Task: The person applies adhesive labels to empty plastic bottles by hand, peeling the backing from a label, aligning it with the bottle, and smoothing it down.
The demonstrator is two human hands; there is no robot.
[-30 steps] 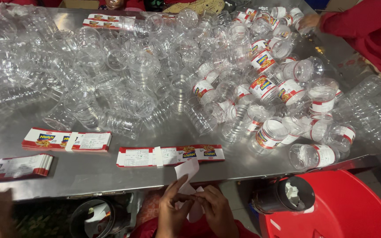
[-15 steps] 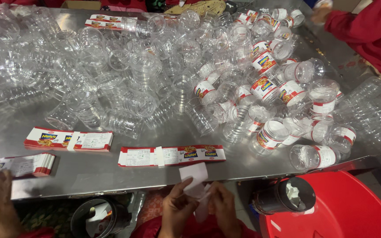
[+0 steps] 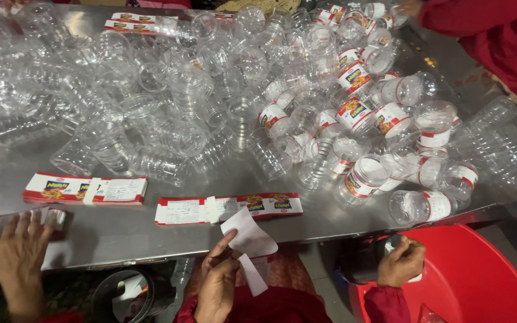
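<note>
Below, left hand (image 3: 218, 281) pinches white paper (image 3: 248, 234); right hand (image 3: 401, 262) clasps dark container (image 3: 363, 263) beside steel table (image 3: 151, 236).

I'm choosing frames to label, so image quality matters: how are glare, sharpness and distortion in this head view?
Head view: the steel table shows broad bright reflections; the clear jars sparkle and blur into one another; labelled jars read sharp; left hand and right hand are reasonably sharp; table edges bow slightly, as with a wide lens.

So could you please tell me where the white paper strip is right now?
In the head view, the white paper strip is pinched in the left hand at bottom centre, just below the table edge and the banded label stack.
</note>
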